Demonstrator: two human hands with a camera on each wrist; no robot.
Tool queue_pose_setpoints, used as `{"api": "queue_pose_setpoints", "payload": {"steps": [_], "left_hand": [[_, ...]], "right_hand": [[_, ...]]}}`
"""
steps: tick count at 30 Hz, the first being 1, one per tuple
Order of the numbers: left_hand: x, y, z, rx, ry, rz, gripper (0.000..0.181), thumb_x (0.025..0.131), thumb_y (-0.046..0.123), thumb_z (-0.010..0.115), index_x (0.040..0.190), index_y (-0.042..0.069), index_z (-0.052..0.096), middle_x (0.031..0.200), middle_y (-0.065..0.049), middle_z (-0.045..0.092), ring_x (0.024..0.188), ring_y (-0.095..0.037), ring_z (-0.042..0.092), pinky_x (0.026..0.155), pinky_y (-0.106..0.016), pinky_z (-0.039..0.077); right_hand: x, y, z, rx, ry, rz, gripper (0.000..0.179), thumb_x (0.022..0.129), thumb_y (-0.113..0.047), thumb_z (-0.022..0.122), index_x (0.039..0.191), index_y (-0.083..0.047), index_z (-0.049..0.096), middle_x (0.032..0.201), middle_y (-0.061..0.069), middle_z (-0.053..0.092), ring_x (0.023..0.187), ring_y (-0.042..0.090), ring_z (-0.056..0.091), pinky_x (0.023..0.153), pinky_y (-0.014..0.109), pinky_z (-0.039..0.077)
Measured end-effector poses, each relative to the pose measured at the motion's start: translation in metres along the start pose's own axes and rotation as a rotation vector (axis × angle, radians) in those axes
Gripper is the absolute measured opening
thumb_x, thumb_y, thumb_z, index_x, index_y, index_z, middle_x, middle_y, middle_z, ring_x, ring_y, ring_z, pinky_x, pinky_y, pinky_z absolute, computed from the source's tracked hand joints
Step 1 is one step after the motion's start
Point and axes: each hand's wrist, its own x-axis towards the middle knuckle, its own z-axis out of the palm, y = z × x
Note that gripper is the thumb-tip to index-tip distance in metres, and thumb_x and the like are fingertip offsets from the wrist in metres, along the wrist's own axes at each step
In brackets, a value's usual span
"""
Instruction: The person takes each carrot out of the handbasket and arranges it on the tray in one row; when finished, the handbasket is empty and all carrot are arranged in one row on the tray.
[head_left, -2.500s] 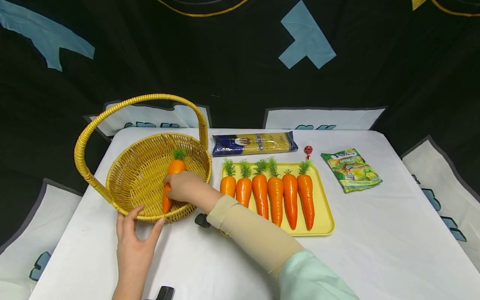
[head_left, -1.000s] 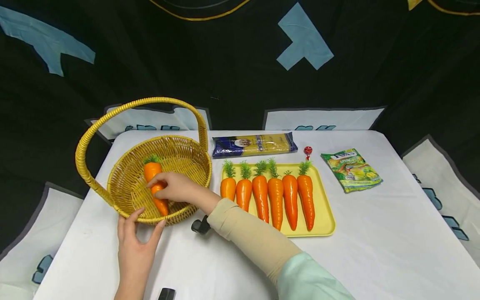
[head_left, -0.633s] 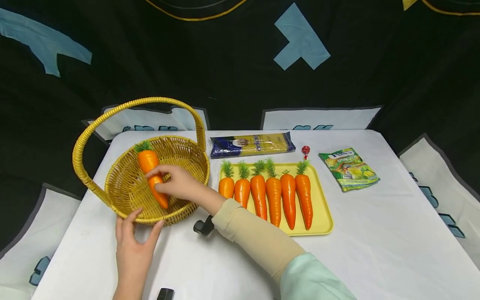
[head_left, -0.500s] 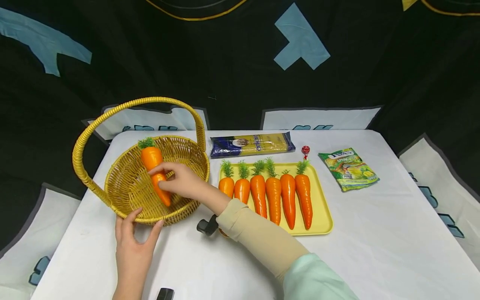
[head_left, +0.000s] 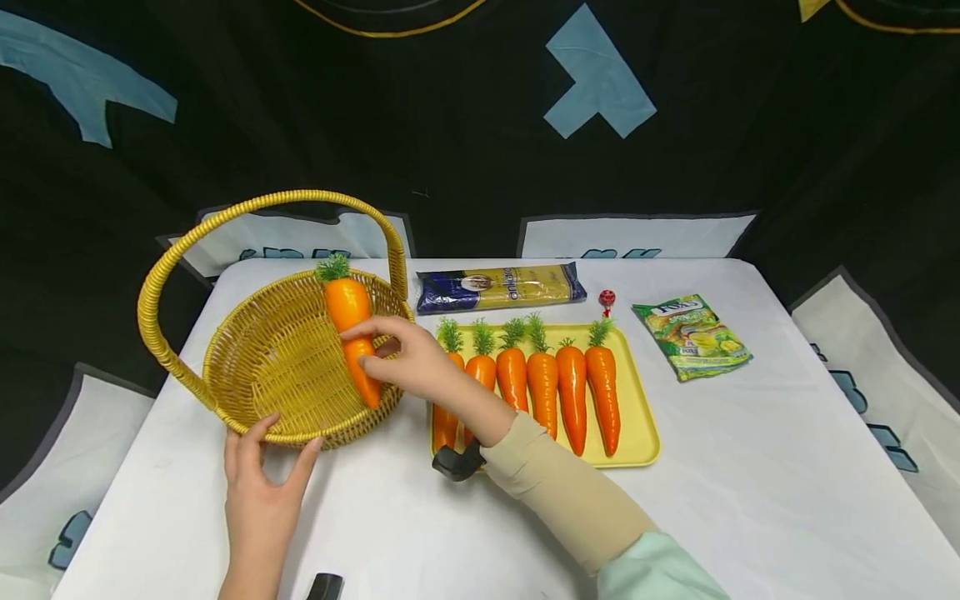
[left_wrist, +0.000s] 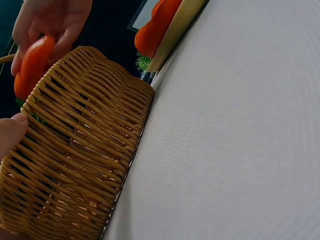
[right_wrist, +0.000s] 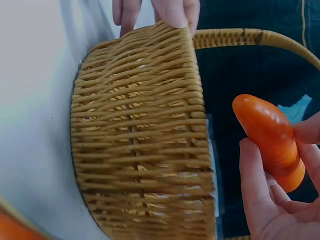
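My right hand (head_left: 420, 358) pinches an orange carrot (head_left: 348, 304) with a green leafy top, held over the right side of the yellow wicker basket (head_left: 258, 354). In the right wrist view the carrot (right_wrist: 270, 135) is between thumb and fingers, above the rim level. My left hand (head_left: 262, 504) grips the basket's near rim, thumb and fingers spread along it; part of its thumb (left_wrist: 11, 132) shows in the left wrist view. No other carrot is seen in the basket. Several more carrots (head_left: 543, 387) lie side by side on a yellow tray (head_left: 641, 446) to the right.
Behind the tray lies a blue and yellow packet (head_left: 502, 287). A red lollipop (head_left: 607, 298) and a green Fox's packet (head_left: 692, 337) are at its right. The basket's tall handle (head_left: 300, 197) arches over it. Black wrist mounts (head_left: 459, 461) sit near the arms.
My right hand has raised the carrot out of the basket's bottom, moved it left, then right to the basket's right side. My left hand stays on the rim.
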Motion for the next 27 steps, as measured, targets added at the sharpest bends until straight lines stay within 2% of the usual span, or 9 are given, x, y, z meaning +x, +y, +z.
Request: {"api": "queue_pose_setpoints", "payload": {"steps": [2,5,11,19,27], "left_hand": [[0.0,0.0,0.0,-0.003,-0.001,-0.005,0.065,0.087,0.026,0.073,0.141,0.012,0.04,0.155,-0.005,0.017,0.141,-0.028,0.023,0.113,-0.049,0.028],[-0.001,0.001,0.001,0.002,-0.002,-0.006,0.066,0.087,0.026,0.074,0.142,0.012,0.04,0.156,-0.005,0.014,0.141,-0.029,0.022,0.113,-0.049,0.029],[0.0,0.0,-0.001,0.012,0.0,0.012,0.067,0.086,0.026,0.075,0.141,0.011,0.04,0.157,-0.005,0.013,0.141,-0.03,0.021,0.112,-0.05,0.029],[0.0,0.001,-0.002,0.019,0.005,0.001,0.065,0.088,0.025,0.073,0.142,0.012,0.039,0.154,-0.006,0.018,0.141,-0.029,0.022,0.113,-0.05,0.028],[0.0,0.002,0.001,0.032,0.0,-0.022,0.065,0.089,0.028,0.072,0.142,0.012,0.038,0.153,-0.008,0.02,0.14,-0.032,0.024,0.112,-0.052,0.029]], "right_hand": [[-0.006,-0.001,-0.005,0.007,0.005,-0.011,0.033,0.089,-0.006,0.062,0.119,-0.017,0.067,0.121,-0.01,0.058,0.094,0.014,0.058,0.079,0.027,0.055],[-0.017,-0.002,-0.016,0.01,0.017,-0.01,0.033,0.088,-0.007,0.062,0.119,-0.018,0.067,0.123,-0.009,0.058,0.095,0.016,0.058,0.078,0.029,0.056],[-0.045,0.001,-0.042,-0.016,0.068,0.02,0.036,0.087,-0.005,0.061,0.119,-0.019,0.067,0.127,-0.006,0.056,0.092,0.021,0.057,0.068,0.033,0.056],[-0.088,0.012,-0.085,-0.046,0.212,0.112,0.034,0.088,-0.006,0.062,0.118,-0.019,0.067,0.128,-0.003,0.056,0.097,0.026,0.057,0.067,0.033,0.054],[-0.14,0.027,-0.13,-0.112,0.354,0.198,0.034,0.091,-0.008,0.062,0.124,-0.014,0.063,0.133,0.006,0.05,0.1,0.032,0.057,0.074,0.041,0.056]]}}
